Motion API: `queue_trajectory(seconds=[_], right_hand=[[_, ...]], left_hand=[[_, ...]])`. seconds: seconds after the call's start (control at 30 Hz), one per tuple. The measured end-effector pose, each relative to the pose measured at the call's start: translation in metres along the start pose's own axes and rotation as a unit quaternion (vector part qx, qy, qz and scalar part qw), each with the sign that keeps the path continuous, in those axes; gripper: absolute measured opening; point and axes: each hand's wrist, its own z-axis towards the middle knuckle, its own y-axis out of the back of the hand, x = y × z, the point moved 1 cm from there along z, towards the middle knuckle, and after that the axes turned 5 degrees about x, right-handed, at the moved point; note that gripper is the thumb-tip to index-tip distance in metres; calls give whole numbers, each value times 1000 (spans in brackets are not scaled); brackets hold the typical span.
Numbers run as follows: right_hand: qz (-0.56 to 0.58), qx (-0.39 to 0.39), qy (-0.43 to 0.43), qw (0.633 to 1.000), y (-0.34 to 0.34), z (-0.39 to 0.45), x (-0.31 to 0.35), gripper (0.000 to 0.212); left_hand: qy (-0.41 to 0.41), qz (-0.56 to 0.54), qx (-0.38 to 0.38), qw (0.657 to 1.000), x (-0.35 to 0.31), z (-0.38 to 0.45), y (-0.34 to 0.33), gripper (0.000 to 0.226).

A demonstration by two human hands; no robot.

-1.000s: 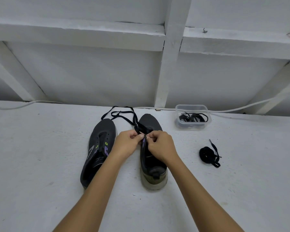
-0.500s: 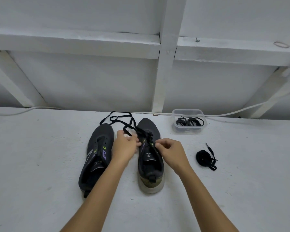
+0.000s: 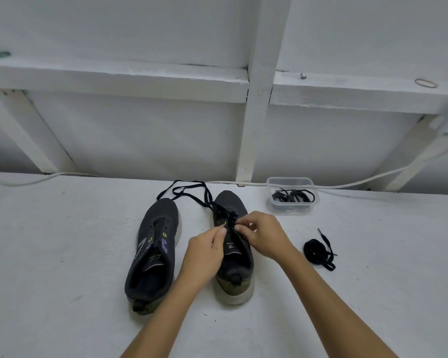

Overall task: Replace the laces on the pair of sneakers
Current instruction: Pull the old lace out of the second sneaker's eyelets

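Observation:
Two dark grey sneakers stand side by side on the white surface, toes away from me. The left sneaker [image 3: 153, 249] has no lace and shows green and purple eyelets. The right sneaker [image 3: 233, 257] carries a black lace [image 3: 189, 189] threaded through its front eyelets, with the loose ends trailing back over the surface. My left hand [image 3: 204, 251] pinches the lace at the sneaker's left eyelet row. My right hand [image 3: 261, 233] pinches the lace over the tongue, fingertips close to the left hand's.
A clear plastic tub [image 3: 292, 195] holding coiled black laces sits at the back right. A bundled black lace [image 3: 318, 250] lies loose to the right of the sneakers. A white cable [image 3: 360, 182] runs along the wall's foot. White wooden beams rise behind.
My right hand has moved left and forward from the sneaker's right side to the lace over the tongue. My left hand slid slightly toward me along the left eyelets.

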Motion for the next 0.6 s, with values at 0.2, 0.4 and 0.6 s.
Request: queue_trajectory(seconds=[0.2,0.4,0.6], right_hand=[[-3,2,-8,1000,-9,5,12,7],[43,38,-35,998,4,10,11,11],[158,40,-62,985,2,7,-1,8]], left_hand=[[26,46,35,998,-3,12,25,30],[24,48,105,993,-15,0,7,32],[48,70,113,990,-23,2,4,36]])
